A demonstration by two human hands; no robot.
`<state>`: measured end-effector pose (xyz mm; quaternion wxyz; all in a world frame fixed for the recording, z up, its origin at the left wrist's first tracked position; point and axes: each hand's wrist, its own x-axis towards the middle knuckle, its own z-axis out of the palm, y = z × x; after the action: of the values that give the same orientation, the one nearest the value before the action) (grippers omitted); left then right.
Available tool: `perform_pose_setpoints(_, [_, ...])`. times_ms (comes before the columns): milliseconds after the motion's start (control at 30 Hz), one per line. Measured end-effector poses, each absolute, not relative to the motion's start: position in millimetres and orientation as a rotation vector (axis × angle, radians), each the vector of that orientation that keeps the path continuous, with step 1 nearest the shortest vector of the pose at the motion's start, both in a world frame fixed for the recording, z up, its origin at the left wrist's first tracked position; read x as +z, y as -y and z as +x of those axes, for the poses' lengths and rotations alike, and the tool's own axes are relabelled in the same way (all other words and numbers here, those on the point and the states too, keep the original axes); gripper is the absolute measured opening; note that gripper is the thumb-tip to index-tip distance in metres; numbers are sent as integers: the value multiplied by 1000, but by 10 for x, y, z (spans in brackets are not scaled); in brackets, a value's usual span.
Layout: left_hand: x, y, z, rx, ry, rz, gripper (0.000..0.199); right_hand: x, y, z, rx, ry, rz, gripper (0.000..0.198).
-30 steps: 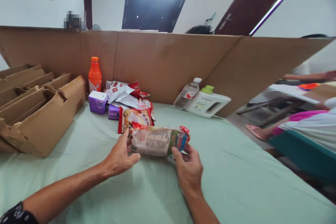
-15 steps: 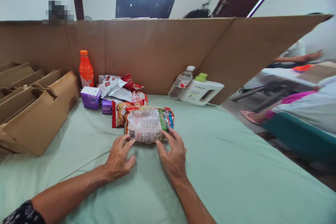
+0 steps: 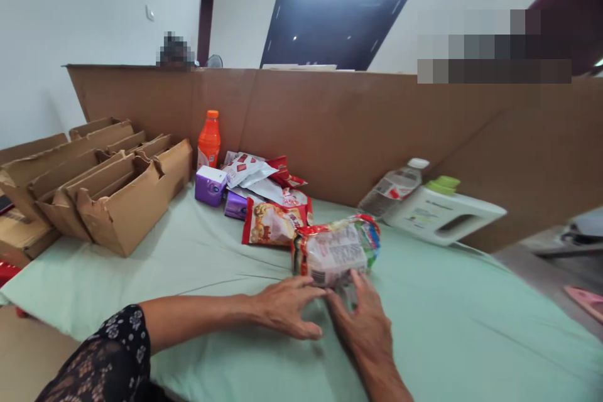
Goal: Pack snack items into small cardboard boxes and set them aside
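Observation:
A plastic snack bag (image 3: 336, 250) with a pale label, red edge and green-blue end lies on the green cloth. At its near edge is my left hand (image 3: 289, 306), fingers apart, the fingertips close to the bag's left corner. My right hand (image 3: 365, 317) is also open, with its fingertips at the bag's near right side. Whether they touch the bag is hard to tell. Behind and left of it rests a red food packet (image 3: 274, 223), partly overlapped by the bag. Neither hand is wrapped round anything.
Cardboard boxes (image 3: 127, 201) stand at left. Near them are an orange bottle (image 3: 208, 141), purple tissue packs (image 3: 210, 187) and white packets (image 3: 249, 169). A clear bottle (image 3: 393, 191) and a white jug (image 3: 438, 213) with a green cap lean by the cardboard wall (image 3: 330, 119).
My view has swung left, so everything sits further right in the picture. My hands have come closer together at the bag's near edge.

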<state>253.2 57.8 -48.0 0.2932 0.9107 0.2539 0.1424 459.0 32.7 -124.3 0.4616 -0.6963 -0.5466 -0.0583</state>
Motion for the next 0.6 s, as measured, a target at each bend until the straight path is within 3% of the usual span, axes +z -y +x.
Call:
perform_pose_setpoints(133, [-424,-627,2254,415,-757,2488,59,-1150,-292,4550,-231,1258,-1668,62])
perform_pose_setpoints(300, [-483,-727,1623,389,-932,2599,46,-938,-188,4405,-314,1247,-1534,49])
perform_pose_setpoints(600, [-720,-515,1463,434,-983,2748,56,-794,-117,3265,55,1960,-1354,45])
